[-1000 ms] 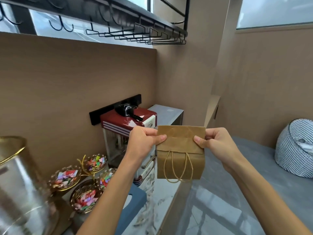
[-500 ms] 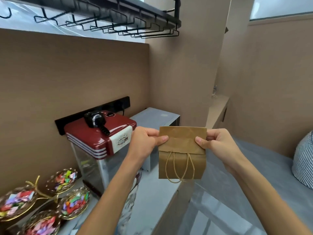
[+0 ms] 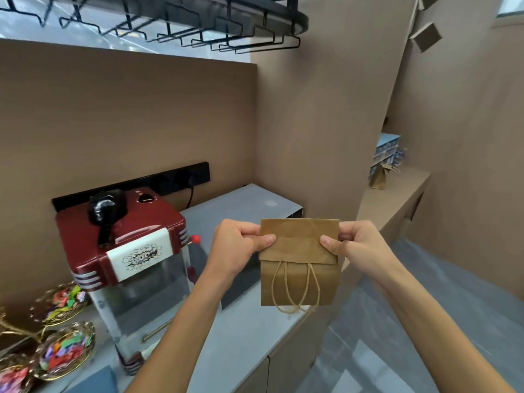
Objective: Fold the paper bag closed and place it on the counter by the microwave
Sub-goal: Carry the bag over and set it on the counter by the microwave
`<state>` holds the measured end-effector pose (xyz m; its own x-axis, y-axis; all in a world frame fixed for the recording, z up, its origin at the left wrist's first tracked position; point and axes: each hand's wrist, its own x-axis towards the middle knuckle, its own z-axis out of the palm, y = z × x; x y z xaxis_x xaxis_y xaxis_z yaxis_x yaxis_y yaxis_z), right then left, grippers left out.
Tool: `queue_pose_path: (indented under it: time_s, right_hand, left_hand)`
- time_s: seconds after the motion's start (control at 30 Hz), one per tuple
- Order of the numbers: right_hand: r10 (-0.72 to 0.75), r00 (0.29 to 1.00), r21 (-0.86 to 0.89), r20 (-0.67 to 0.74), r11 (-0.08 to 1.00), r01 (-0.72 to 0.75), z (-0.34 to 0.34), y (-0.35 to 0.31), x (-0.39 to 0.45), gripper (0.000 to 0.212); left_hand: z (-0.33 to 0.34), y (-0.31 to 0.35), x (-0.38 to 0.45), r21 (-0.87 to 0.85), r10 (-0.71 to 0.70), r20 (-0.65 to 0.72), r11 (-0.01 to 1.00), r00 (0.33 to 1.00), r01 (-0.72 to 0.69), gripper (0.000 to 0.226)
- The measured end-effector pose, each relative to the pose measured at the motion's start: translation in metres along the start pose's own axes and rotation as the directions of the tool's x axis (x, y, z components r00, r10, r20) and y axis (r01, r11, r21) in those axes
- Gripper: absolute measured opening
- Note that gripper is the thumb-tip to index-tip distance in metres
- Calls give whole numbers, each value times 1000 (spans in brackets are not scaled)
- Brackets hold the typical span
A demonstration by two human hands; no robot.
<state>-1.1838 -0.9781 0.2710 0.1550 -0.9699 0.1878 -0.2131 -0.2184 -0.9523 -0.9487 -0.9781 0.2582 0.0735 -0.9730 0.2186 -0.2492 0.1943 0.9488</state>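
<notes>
A small brown paper bag (image 3: 300,282) hangs in the air in front of me, its top flap folded down over the front and its twine handles dangling below the flap. My left hand (image 3: 238,248) pinches the bag's upper left corner and my right hand (image 3: 354,245) pinches the upper right corner. Behind the bag stands a grey microwave (image 3: 241,205) on the pale counter (image 3: 226,353), partly hidden by my left hand and the bag.
A red popcorn machine (image 3: 127,251) stands left of the microwave. Gold dishes of coloured sweets (image 3: 65,350) sit at the far left. A black hook rack (image 3: 170,26) hangs overhead. Another paper bag (image 3: 380,174) and blue boxes rest on a far ledge.
The view has moved forward and to the right along the counter, so the popcorn machine and microwave appear nearer. Both hands keep the same hold on the folded bag.
</notes>
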Motion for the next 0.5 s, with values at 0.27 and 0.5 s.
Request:
queue_pose_path:
  time_s: [0.27,0.5]
  right_hand:
    - [40,989,-13,143,999,-39,-22,62,86,26]
    - [156,933,-148,324,983,-113,-14,132,165,14]
  left_hand:
    - [36,-48,61,16,-53,-72,998,996,55,13]
    - [52,-134,105,-44,-257,-64,966,964,255,42]
